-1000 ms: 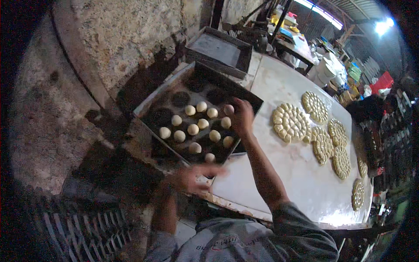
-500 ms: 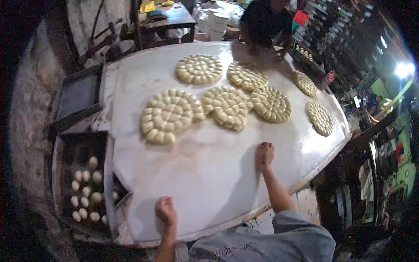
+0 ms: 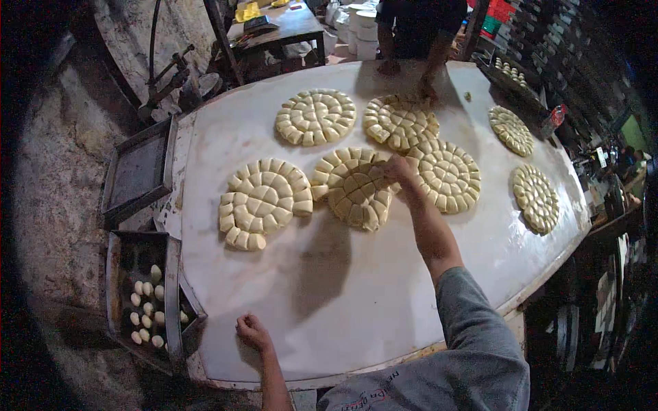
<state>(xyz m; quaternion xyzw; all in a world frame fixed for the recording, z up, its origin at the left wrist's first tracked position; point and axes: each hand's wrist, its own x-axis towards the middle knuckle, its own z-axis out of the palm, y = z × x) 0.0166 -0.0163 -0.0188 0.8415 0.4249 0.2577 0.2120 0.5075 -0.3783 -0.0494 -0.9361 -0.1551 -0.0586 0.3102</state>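
Observation:
Several round discs of cut dough lie on a big white table [image 3: 329,301]. My right hand [image 3: 394,169] reaches far out and rests its fingers on the right edge of the middle cut dough disc [image 3: 353,187]. Whether it has pinched a piece loose, I cannot tell. My left hand [image 3: 252,331] is a loose fist pressed on the table near its front left edge, holding nothing. Another cut dough disc [image 3: 262,201] with missing pieces lies to the left. At far left, a dark baking tray [image 3: 116,274] holds several small dough balls [image 3: 147,312].
An empty dark tray [image 3: 139,171] sits behind the filled one. Another person [image 3: 418,34] stands at the far side with hands on the table. More dough discs [image 3: 315,116] lie at the back and right [image 3: 536,198]. A dark workbench [image 3: 274,27] stands beyond.
My view swung from the baking tray to the table. My right hand went from the tray, across the bare table, out to the middle dough disc. My left hand came down onto the table edge.

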